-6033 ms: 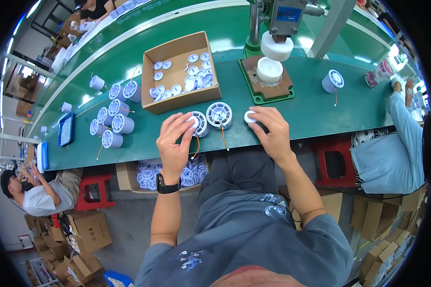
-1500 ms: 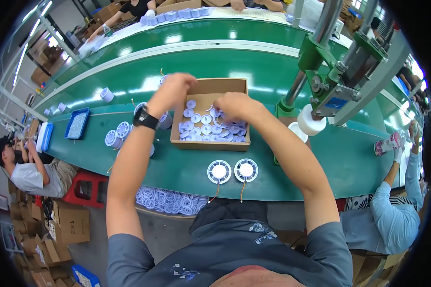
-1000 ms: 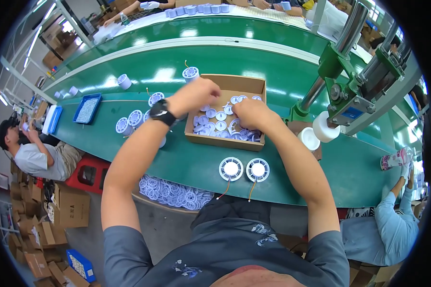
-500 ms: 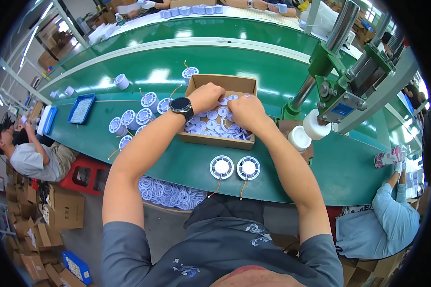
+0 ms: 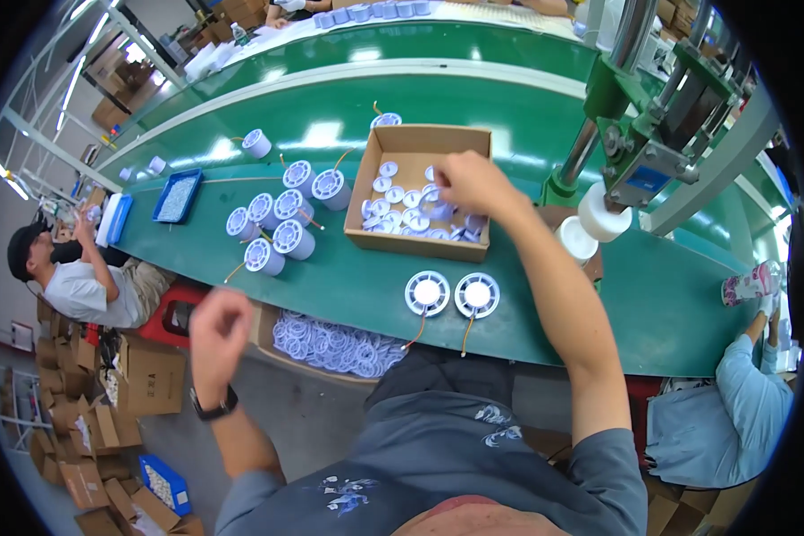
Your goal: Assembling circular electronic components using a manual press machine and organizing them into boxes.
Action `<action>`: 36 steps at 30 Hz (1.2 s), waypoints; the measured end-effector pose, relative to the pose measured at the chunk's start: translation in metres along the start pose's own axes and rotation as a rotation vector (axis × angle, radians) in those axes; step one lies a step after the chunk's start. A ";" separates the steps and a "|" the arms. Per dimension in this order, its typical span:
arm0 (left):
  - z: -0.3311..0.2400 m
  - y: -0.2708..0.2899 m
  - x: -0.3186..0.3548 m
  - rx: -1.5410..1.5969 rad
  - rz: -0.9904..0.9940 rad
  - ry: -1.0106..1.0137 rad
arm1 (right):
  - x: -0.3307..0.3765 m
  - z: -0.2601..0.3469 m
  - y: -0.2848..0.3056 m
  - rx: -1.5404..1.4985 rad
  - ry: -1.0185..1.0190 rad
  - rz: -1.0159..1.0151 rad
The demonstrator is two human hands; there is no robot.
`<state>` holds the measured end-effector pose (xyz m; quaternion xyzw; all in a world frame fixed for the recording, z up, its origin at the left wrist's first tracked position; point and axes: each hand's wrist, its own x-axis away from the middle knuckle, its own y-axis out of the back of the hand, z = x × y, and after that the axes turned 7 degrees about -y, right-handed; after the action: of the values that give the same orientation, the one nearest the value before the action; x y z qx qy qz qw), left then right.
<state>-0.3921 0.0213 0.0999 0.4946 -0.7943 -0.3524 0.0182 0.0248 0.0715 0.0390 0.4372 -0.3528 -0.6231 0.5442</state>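
Over the cardboard box [image 5: 417,247] on the green bench, my right hand [image 5: 475,185] reaches in with its fingers curled down. What they hold, if anything, is hidden. Small round white discs [image 5: 411,198] lie scattered on the box floor. My left hand [image 5: 221,326], smeared by motion, hangs off the front edge of the bench, left of an open carton of white plastic rings [image 5: 335,344]. Two round white slotted housings, a left one [image 5: 427,293] and a right one [image 5: 478,295], lie side by side before me, their wires toward me.
Several white cylindrical housings [image 5: 290,205] with wires stand left of the box. Beyond them is a blue tray [image 5: 178,196] of small parts. A green press [image 5: 639,152] stands at right, white round pieces [image 5: 577,239] beneath it. Co-workers sit at left [image 5: 94,286] and right [image 5: 732,420].
My left hand has left the box and swung back toward me, past the bench edge. My right hand stays over the box, its fingers still bent downward. The view has shifted slightly.
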 end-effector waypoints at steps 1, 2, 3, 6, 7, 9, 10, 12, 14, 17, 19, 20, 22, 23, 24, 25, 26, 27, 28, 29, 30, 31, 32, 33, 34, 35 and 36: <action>0.021 0.000 0.039 0.056 0.040 0.151 | -0.005 0.000 0.004 -0.123 0.013 0.037; 0.040 -0.005 0.077 -0.055 0.130 0.427 | -0.009 -0.002 0.004 -0.137 0.034 -0.009; 0.067 -0.011 0.119 -0.118 0.187 0.561 | -0.011 -0.001 0.005 -0.159 0.056 -0.047; 0.160 -0.031 0.271 -0.607 0.391 0.684 | -0.016 0.004 0.012 -0.221 0.063 -0.105; 0.173 -0.032 0.304 -0.701 0.464 0.760 | -0.017 0.009 0.010 -0.205 0.060 -0.128; 0.166 -0.037 0.287 -0.574 0.396 0.752 | -0.015 0.010 0.006 -0.170 0.037 -0.146; 0.165 -0.038 0.273 -0.457 0.308 0.746 | -0.014 0.009 0.001 -0.121 0.026 -0.176; 0.139 -0.037 0.221 -0.310 0.157 0.635 | -0.012 0.007 -0.007 -0.033 0.030 -0.243; 0.100 -0.037 0.147 -0.202 -0.004 0.389 | -0.001 0.008 -0.012 0.035 0.052 -0.169; 0.044 -0.063 0.054 0.014 -0.178 0.120 | 0.019 0.009 -0.013 0.150 0.107 -0.013; 0.028 -0.078 0.015 0.059 -0.112 0.016 | 0.027 0.014 -0.009 0.125 0.124 -0.057; 0.017 -0.092 -0.006 -0.001 -0.071 -0.152 | 0.032 0.014 -0.005 0.121 0.125 -0.078; 0.008 -0.111 -0.032 -0.064 -0.044 -0.326 | 0.044 0.016 0.001 0.073 0.150 -0.151; 0.014 -0.121 -0.040 -0.116 -0.061 -0.408 | 0.051 0.017 0.004 0.017 0.170 -0.217; 0.014 -0.129 -0.054 -0.163 -0.076 -0.494 | 0.056 0.014 0.008 -0.034 0.183 -0.285; 0.013 -0.133 -0.068 -0.154 -0.085 -0.509 | 0.062 0.010 0.012 -0.017 0.184 -0.294; 0.006 -0.138 -0.083 -0.074 -0.080 -0.479 | 0.069 0.003 0.015 -0.112 0.121 -0.393; 0.001 -0.139 -0.097 -0.004 -0.076 -0.440 | 0.077 0.001 0.016 -0.218 0.068 -0.489; 0.002 -0.140 -0.121 -0.025 -0.047 -0.466 | 0.083 0.002 0.015 -0.325 0.018 -0.583; 0.005 -0.143 -0.152 -0.047 -0.018 -0.493 | 0.088 0.001 0.010 -0.315 0.024 -0.591; 0.008 -0.146 -0.186 -0.120 -0.004 -0.581 | 0.087 -0.002 0.000 -0.407 -0.051 -0.659; 0.013 -0.150 -0.217 -0.197 0.009 -0.669 | 0.085 -0.005 -0.010 -0.502 -0.125 -0.726; 0.017 -0.154 -0.245 -0.201 -0.010 -0.688 | 0.080 -0.008 -0.014 -0.599 -0.189 -0.795; 0.020 -0.157 -0.270 -0.360 0.086 -0.639 | 0.078 -0.006 -0.015 -0.594 -0.167 -0.814; 0.023 -0.159 -0.294 -0.518 0.178 -0.581 | 0.077 -0.004 -0.018 -0.625 -0.149 -0.800; 0.024 -0.167 -0.313 -0.519 0.167 -0.597 | 0.079 -0.003 -0.019 -0.652 -0.143 -0.783; 0.023 -0.177 -0.329 -0.553 0.244 -0.446 | 0.080 -0.002 -0.018 -0.649 -0.132 -0.793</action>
<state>-0.0959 0.2499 0.0855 0.2839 -0.7066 -0.6478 0.0198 0.0179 -0.0049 0.0087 0.3058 0.0179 -0.8852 0.3501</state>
